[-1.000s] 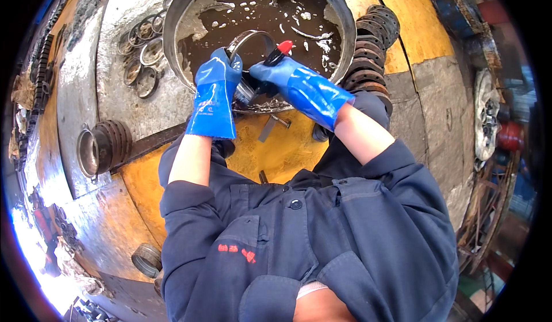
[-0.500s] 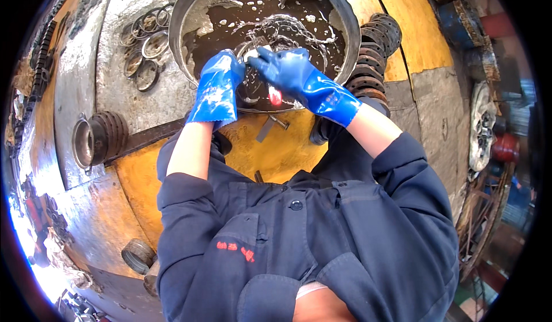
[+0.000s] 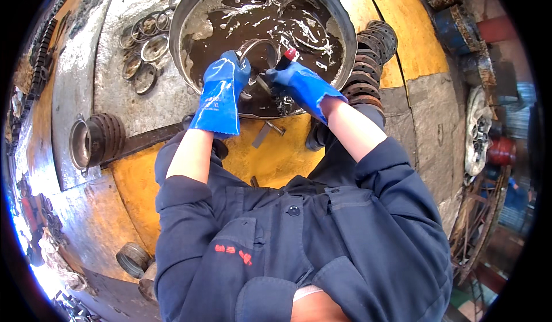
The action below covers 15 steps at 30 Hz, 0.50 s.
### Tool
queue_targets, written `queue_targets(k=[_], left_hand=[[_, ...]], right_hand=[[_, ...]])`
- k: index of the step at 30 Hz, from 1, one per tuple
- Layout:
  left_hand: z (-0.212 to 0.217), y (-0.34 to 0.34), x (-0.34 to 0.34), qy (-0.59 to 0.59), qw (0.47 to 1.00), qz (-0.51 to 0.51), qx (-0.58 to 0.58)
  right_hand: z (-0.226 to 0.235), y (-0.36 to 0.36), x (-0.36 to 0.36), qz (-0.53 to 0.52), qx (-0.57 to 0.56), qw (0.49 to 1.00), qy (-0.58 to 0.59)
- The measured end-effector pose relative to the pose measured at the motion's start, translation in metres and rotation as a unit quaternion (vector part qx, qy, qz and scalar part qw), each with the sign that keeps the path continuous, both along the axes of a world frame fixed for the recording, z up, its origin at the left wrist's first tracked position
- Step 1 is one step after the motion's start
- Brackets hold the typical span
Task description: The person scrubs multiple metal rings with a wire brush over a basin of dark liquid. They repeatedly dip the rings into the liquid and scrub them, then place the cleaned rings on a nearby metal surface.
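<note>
- The round metal tub curves around the work; its near rim passes just below the hands, and dark liquid spreads between them and the far rim.
- A stack of rusty discs stands just beside the tub's right edge, near the right forearm; the floor shows yellow below the near rim.
- The left forearm runs nearly straight forward, the right one slants inward; both hands wear blue gloves.
- The left hand pinches the left side of one metal ring, tilted over the liquid.
- The right hand closes around one red-tipped black handle, just beside the ring; its lower end is hard to make out.
- About eight loose rings lie left of the tub; the discs overlap too much to count.
</note>
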State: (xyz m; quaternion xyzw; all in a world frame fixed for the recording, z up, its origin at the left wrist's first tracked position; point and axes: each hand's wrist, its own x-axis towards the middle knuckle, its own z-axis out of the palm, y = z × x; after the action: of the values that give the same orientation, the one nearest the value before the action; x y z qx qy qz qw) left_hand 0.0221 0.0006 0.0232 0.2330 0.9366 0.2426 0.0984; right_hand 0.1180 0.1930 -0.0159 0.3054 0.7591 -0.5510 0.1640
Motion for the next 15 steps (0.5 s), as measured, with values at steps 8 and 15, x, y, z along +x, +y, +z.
queue_targets(k=[8,15], left_hand=[[-0.010,-0.007,-0.003,0.009,1.000,0.026,-0.001],[-0.001,-0.007,-0.003,-0.003,1.000,0.029,-0.004]], right_hand=[[0.040,-0.037,0.013,-0.185,-0.337,0.922,0.056],[0.036,-0.034,0.011,0.150,0.254,0.955,0.003]])
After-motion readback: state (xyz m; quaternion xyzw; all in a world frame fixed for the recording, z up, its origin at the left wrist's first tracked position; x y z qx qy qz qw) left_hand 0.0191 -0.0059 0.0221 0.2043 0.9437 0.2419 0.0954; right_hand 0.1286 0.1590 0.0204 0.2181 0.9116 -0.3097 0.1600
